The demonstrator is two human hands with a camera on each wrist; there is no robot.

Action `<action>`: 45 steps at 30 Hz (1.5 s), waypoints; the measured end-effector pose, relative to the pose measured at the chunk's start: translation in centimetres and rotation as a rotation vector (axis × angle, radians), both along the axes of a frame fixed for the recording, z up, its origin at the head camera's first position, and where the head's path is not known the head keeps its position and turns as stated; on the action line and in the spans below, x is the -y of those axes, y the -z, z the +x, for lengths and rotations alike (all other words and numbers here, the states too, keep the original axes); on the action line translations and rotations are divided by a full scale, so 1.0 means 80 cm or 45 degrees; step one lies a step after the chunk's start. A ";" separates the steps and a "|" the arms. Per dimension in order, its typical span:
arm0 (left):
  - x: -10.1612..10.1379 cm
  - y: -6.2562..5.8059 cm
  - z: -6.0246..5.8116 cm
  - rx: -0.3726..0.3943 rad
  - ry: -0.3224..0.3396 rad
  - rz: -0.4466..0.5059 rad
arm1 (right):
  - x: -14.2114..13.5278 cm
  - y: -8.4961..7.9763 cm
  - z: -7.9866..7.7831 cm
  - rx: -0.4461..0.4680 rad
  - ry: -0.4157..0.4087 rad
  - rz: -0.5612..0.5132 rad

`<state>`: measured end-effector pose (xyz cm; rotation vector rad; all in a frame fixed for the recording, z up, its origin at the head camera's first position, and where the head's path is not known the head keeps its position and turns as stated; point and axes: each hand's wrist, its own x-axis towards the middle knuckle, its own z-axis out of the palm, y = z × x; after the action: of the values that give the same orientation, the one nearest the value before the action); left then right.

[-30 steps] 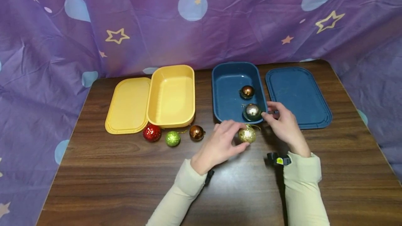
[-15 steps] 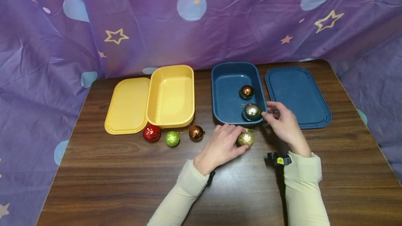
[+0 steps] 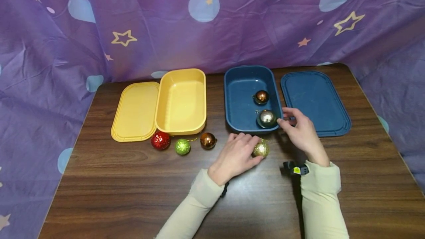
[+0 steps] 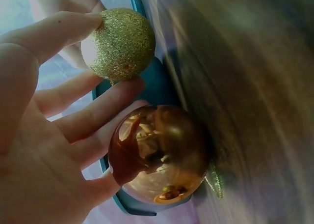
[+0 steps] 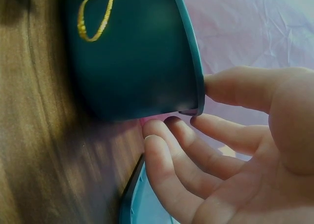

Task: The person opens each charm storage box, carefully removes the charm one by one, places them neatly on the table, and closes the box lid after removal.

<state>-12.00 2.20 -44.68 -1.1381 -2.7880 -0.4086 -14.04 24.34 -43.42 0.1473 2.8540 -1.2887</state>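
Note:
My left hand (image 3: 234,156) holds a gold glitter Christmas ball (image 3: 261,148) between thumb and fingers, just in front of the blue box (image 3: 239,128). A shiny copper ball (image 4: 159,153) lies near its little finger in the left wrist view; the hand seems to hide this ball from the head view. With thumb and index finger, my right hand (image 3: 302,132) grips the blue box's near right corner. Inside that box lie a copper ball (image 3: 261,97) and a larger silvery ball (image 3: 266,118). Part of the gold ball's hanging loop (image 5: 98,17) shows in the right wrist view.
A yellow box (image 3: 180,102) stands to the left, its lid (image 3: 136,111) beside it. Along its front lie a red glitter ball (image 3: 161,140), a green glitter ball (image 3: 182,146) and a brown ball (image 3: 207,140). The blue lid (image 3: 315,102) lies right of the blue box.
My left hand and the gold ball have shifted a little toward the near edge, away from the blue box. My right hand has stayed at the box corner.

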 end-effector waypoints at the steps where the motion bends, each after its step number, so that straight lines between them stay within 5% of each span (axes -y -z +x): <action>1: 0.000 0.000 0.000 -0.004 -0.002 -0.008 | 0.000 0.000 0.000 0.000 0.001 -0.001; 16: -0.003 0.003 0.002 -0.070 -0.018 -0.072 | -0.002 0.000 -0.001 0.032 -0.005 -0.008; 45: -0.002 0.004 0.002 -0.035 -0.078 -0.061 | -0.001 0.000 0.000 0.025 -0.029 -0.010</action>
<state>-11.82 2.34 -45.00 -1.0565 -2.8150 -0.3195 -14.04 24.44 -43.40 0.1259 2.8251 -1.2870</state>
